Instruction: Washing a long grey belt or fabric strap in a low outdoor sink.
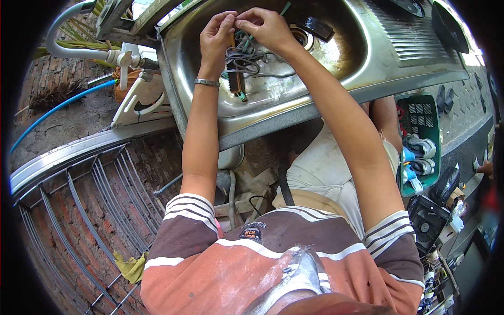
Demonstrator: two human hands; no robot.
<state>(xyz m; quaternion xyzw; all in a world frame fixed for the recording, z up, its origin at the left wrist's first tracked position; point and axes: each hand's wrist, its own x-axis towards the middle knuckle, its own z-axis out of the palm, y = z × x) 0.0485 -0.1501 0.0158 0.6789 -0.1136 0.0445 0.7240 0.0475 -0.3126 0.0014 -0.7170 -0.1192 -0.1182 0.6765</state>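
Over the steel sink [273, 94], my left hand [216, 37] and my right hand [266, 30] meet at their fingertips. Both are closed in a pinch. Whatever lies between the fingers is too small to make out. Just below them is a loose tangle of grey laces [247, 64] on the sink bottom. Partly under the laces lies a long brush [234, 81] with an orange-brown body and dark bristles. A thin green stick [285, 8] shows beyond my right hand. Near the drain [301, 38] rests a dark brush-like block [318, 29].
Left of the sink stands a curved grey tap [58, 34], with a blue hose [58, 107] below. A metal rack [100, 205] leans at lower left. Right of my legs, a green crate [433, 126] holds shoes [421, 147]. A ribbed drainboard [409, 37] adjoins the basin.
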